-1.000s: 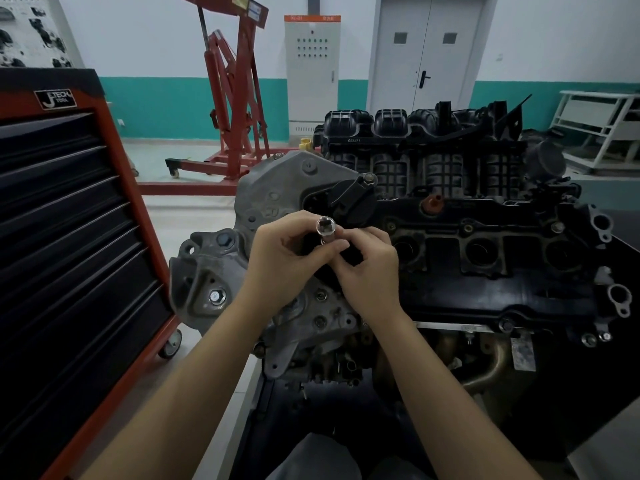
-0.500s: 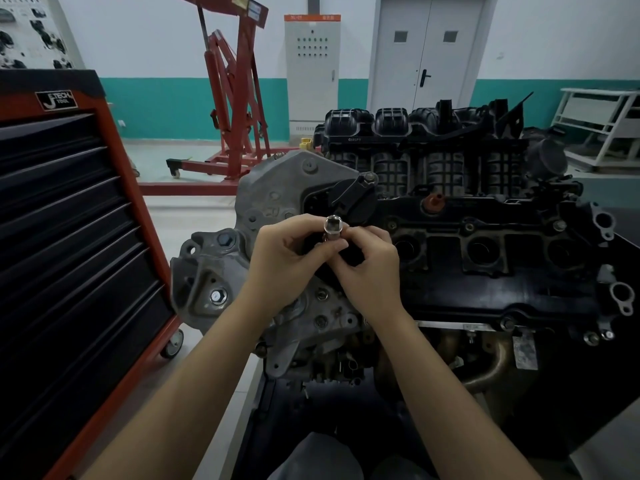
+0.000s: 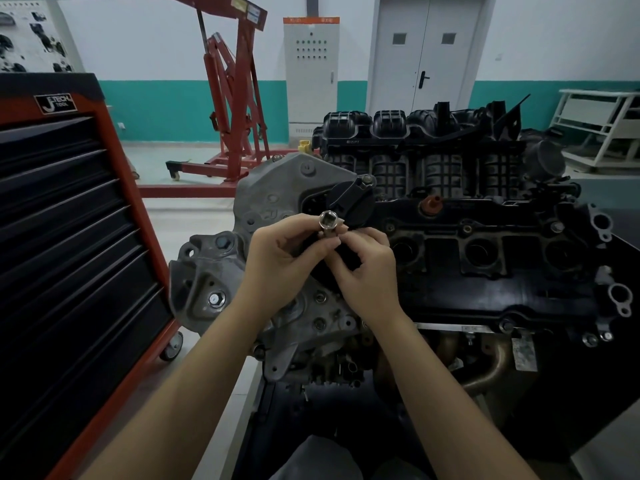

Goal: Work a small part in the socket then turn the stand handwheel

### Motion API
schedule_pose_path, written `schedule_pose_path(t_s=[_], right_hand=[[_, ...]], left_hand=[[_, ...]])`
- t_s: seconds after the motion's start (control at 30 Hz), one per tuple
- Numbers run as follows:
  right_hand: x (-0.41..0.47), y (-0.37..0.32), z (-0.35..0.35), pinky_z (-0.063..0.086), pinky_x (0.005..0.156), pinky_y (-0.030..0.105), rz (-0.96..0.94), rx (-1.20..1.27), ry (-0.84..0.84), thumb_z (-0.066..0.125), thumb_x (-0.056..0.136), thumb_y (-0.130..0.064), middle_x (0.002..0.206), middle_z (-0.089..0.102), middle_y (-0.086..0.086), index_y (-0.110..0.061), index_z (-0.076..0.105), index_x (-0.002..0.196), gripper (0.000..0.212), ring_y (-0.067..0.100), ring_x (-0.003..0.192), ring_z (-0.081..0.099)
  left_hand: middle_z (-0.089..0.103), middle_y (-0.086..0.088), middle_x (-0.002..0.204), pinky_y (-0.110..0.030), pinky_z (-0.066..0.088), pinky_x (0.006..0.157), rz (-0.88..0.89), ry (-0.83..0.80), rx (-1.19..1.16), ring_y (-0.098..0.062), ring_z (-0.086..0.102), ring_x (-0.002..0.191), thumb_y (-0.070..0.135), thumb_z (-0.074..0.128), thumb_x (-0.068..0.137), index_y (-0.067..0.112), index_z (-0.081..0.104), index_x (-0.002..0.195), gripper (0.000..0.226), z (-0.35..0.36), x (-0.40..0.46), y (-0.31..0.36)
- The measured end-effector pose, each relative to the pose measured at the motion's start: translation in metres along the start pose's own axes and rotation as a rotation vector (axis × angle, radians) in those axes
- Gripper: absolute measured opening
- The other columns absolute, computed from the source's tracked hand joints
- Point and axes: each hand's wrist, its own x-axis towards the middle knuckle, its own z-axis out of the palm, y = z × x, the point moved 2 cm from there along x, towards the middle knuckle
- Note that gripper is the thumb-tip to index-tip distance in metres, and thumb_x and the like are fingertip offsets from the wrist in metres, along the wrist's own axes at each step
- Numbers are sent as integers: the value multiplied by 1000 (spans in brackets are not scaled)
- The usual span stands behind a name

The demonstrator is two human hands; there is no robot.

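Steel socket (image 3: pixel 328 220) unchanged; left hand (image 3: pixel 284 258), right hand (image 3: pixel 367 268) still pinching.

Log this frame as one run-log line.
left hand: grips socket | right hand: pinches socket's lower end | location: over engine | left of scene: tool cabinet

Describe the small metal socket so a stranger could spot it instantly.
Start at the big black engine in the middle, then find the two hands meeting over its left end. The short shiny silver metal socket sits pinched between left hand and right hand, the only bright chrome piece there.
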Motion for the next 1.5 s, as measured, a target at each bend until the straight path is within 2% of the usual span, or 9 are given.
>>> schedule_pose_path(t_s=[0.3, 0.37, 0.5, 0.67, 0.87, 0.97, 1.07, 1.17, 1.5], right_hand=[[0, 1, 0, 46, 87, 34, 13, 13, 52, 69, 81, -24, 88, 70, -7, -10, 73, 95, 20, -8, 90, 52], [0, -1, 1, 44, 88, 32, -36, -2, 37, 66, 83, -22, 89, 70, -7, -9, 72, 100, 23, -14, 91, 50], [1, 4, 1, 47, 85, 39, -9, 15, 45, 70, 81, -17, 84, 72, 1, -5, 73, 92, 16, 0, 83, 53], [0, 6, 2, 46, 85, 38, 9, 5, 71, 76, 78, -12, 81, 70, -2, -8, 71, 86, 10, -5, 84, 47], [0, 5, 2, 46, 85, 36, -45, 22, 51, 66, 82, -14, 85, 72, 2, -6, 72, 102, 22, -21, 89, 46], [-1, 7, 2, 48, 82, 40, 1, 13, 55, 72, 79, -12, 83, 72, 1, -7, 74, 92, 14, -6, 85, 48], [-1, 4, 1, 48, 82, 38, 8, 30, 79, 72, 79, -20, 83, 72, -1, -8, 73, 89, 16, -11, 87, 47], [0, 1, 0, 47, 86, 37, -8, 45, 59, 64, 83, -29, 86, 71, -2, -9, 73, 97, 26, -19, 92, 46], [-1, 3, -1, 45, 85, 32, 38, 62, 47, 70, 81, -20, 84, 70, -4, -8, 73, 93, 17, 2, 87, 53]], left_hand=[[72, 3, 93, -24, 53, 86, 21, 11, 120, -11, 69, 91, -1, 74, 78, 15, 69, 95, 24, 0, 0, 2], [72, -2, 98, -30, 54, 89, -4, -15, 82, -15, 69, 96, -3, 69, 82, 13, 69, 100, 24, 1, 0, 1], [71, -11, 102, -43, 53, 94, -8, -54, 41, -25, 68, 102, -3, 66, 84, 8, 67, 106, 24, 0, 1, 2], [71, -6, 92, -37, 56, 85, 43, -29, 137, -18, 68, 90, -2, 76, 76, 9, 71, 95, 23, 1, 1, 3], [71, -7, 103, -40, 53, 94, -21, -78, 59, -24, 68, 101, -2, 64, 85, 14, 68, 106, 27, 1, 0, 1], [71, -13, 98, -35, 54, 89, 9, -83, 107, -22, 68, 97, -3, 72, 81, 1, 70, 101, 21, 2, 2, 2], [72, -11, 92, -27, 52, 87, 51, -23, 145, -18, 68, 90, -4, 75, 77, 2, 72, 92, 16, 1, 1, 3], [72, -7, 97, -32, 53, 89, 27, -44, 113, -19, 69, 96, -4, 69, 83, 9, 70, 100, 21, 2, 0, 4], [72, -10, 96, -37, 54, 90, 22, -63, 75, -22, 69, 97, -7, 67, 83, 5, 69, 101, 22, 2, 0, 2]])
